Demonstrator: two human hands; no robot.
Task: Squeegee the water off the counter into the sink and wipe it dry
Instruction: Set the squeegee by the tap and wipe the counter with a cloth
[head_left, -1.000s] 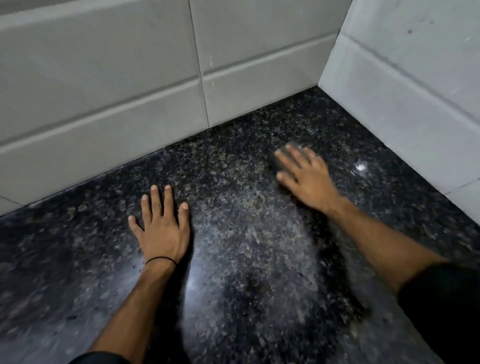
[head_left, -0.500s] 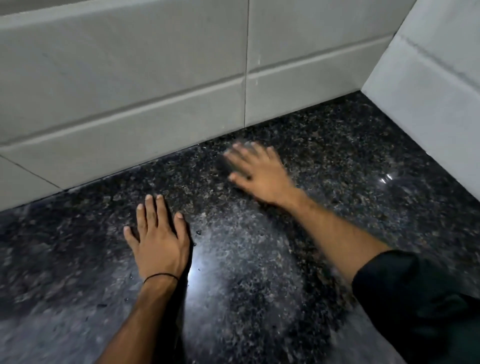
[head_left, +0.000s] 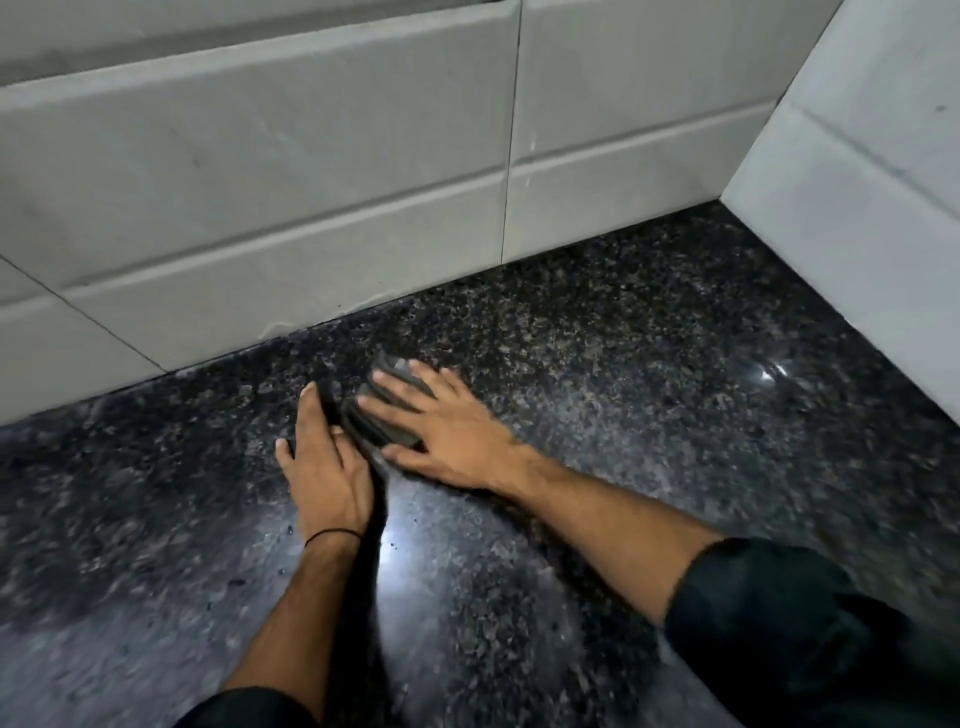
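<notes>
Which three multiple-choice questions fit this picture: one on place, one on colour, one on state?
1. Where is the dark grey cloth?
A) under the right hand
B) on the wall tiles
C) on a sleeve

2. What colour is the wristband?
A) red
B) black
C) white

3. How does the left hand lie?
A) as a fist
B) flat on the granite counter
C) raised in the air

Answers: 1 A, that hand presses it down; 2 B, a black loop circles the left wrist; 3 B, its fingers lie straight on the stone.
</notes>
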